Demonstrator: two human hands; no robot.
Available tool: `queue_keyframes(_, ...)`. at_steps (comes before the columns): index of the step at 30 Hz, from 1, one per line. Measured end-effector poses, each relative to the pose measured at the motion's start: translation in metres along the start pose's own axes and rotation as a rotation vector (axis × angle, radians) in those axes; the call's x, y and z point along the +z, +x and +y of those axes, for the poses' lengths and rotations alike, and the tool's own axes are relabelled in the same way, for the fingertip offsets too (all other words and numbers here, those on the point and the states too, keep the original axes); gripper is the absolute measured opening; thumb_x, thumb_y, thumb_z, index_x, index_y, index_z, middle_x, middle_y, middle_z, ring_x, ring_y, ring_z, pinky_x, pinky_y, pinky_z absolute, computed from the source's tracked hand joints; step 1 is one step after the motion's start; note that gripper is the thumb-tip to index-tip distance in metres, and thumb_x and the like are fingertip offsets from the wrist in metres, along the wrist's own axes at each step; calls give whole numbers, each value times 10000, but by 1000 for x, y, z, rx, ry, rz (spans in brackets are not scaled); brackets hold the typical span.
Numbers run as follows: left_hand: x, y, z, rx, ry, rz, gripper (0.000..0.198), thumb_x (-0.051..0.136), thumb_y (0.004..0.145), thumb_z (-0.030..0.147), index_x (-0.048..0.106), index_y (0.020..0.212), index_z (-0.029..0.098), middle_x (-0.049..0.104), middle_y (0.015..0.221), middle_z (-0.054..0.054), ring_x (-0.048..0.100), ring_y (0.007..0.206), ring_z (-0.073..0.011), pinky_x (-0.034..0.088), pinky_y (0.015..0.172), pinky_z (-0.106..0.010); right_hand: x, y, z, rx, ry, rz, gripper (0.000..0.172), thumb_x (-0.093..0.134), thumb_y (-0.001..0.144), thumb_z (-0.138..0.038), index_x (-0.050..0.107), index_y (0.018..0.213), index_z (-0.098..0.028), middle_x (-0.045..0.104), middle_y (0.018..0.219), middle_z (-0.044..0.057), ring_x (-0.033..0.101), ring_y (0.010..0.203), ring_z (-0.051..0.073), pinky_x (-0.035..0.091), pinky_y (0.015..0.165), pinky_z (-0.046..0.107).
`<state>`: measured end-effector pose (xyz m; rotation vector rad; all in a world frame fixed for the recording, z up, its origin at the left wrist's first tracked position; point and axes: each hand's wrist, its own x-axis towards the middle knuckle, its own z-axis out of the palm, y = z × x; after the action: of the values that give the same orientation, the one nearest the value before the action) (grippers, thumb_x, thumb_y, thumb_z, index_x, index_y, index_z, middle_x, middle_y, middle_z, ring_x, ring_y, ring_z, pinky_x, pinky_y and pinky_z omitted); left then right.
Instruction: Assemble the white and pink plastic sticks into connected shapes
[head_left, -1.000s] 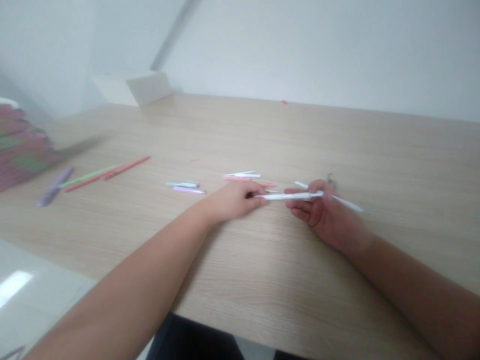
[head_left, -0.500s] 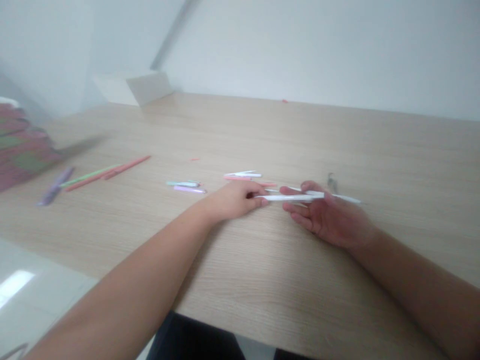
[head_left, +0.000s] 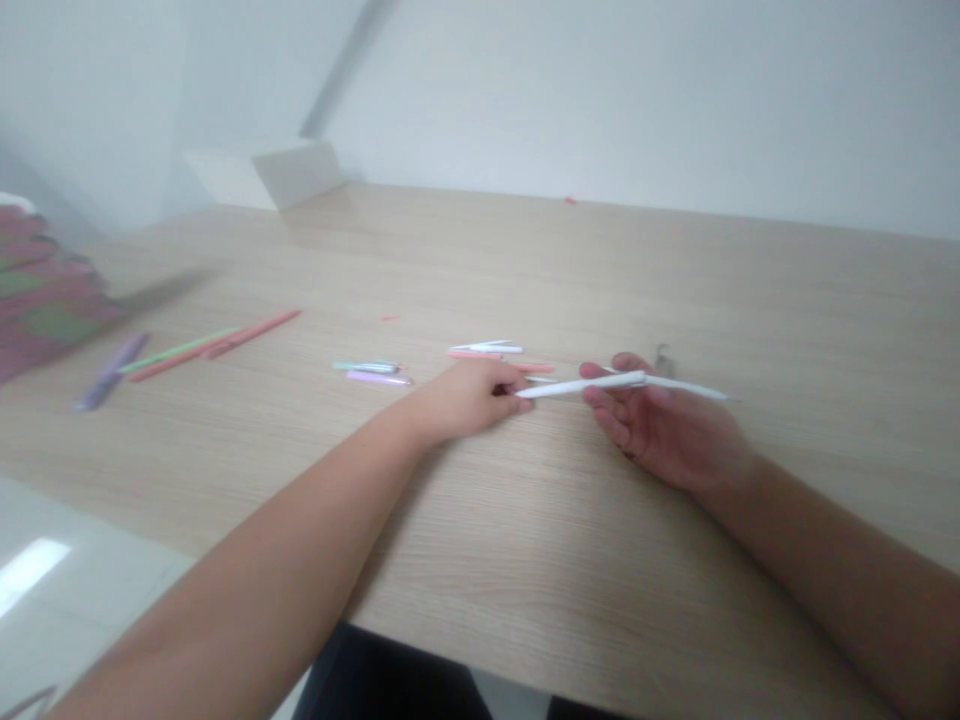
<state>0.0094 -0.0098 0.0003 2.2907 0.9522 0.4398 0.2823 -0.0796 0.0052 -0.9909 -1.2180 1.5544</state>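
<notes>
My left hand [head_left: 480, 398] pinches one end of a white pen barrel [head_left: 570, 386], which slants slightly up to the right. The barrel's far end reaches the fingers of my right hand [head_left: 664, 425]. A second slim white pen piece [head_left: 686, 386] lies across that right hand between thumb and fingers, its thin dark tip pointing right. The two white pieces overlap or meet at the fingertips; blur hides whether they are joined. Behind my left hand lie white pen parts [head_left: 499, 349] and a pink one [head_left: 474, 355].
Short green and purple pen parts [head_left: 379, 378] lie left of my left hand. Farther left are red sticks [head_left: 217, 347], a green stick [head_left: 180, 350] and a purple piece [head_left: 112, 372]. A pink-and-green stack [head_left: 45, 290] stands at the left edge, a white box [head_left: 300, 175] at the back.
The white barrel has tilted, its right end rising. My right hand's fingers have shifted a little right, and the second white piece shows more of its length. My left hand has hardly moved.
</notes>
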Motion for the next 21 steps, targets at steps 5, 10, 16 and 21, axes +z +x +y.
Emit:
queue_keyframes(5, 1, 0, 0, 7, 19, 24, 219, 615, 941, 379, 734, 902, 200, 656, 790, 14, 528, 701, -134, 356, 641, -281, 1, 1, 2, 35, 101, 7, 220, 578, 953, -481, 577, 1119, -337, 718, 1382, -5, 756, 1141, 198, 539, 1108, 465)
queue_keyframes(10, 1, -1, 2, 3, 20, 38, 207, 625, 937, 367, 738, 898, 198, 665, 809, 14, 536, 704, -133, 365, 644, -283, 2, 1, 5, 40, 188, -23, 196, 713, 920, -394, 607, 1070, -326, 761, 1291, -30, 775, 1082, 170, 599, 1031, 362)
queue_keyframes(16, 3, 0, -4, 14, -13, 79, 163, 664, 913, 349, 743, 942, 210, 689, 832, 5, 570, 728, -142, 393, 668, -286, 5, 3, 2, 32, 276, -22, 123, 701, 935, -312, 637, 1037, -288, 779, 1253, -15, 786, 1038, 145, 632, 930, 257)
queue_keyframes(21, 6, 1, -11, -30, -267, 127, 226, 710, 871, 297, 701, 1077, 202, 711, 911, -21, 631, 815, -157, 465, 734, -287, 2, 14, 9, 26, 247, 183, 94, 663, 900, -241, 602, 972, -249, 819, 1080, 47, 809, 862, 154, 666, 785, 254)
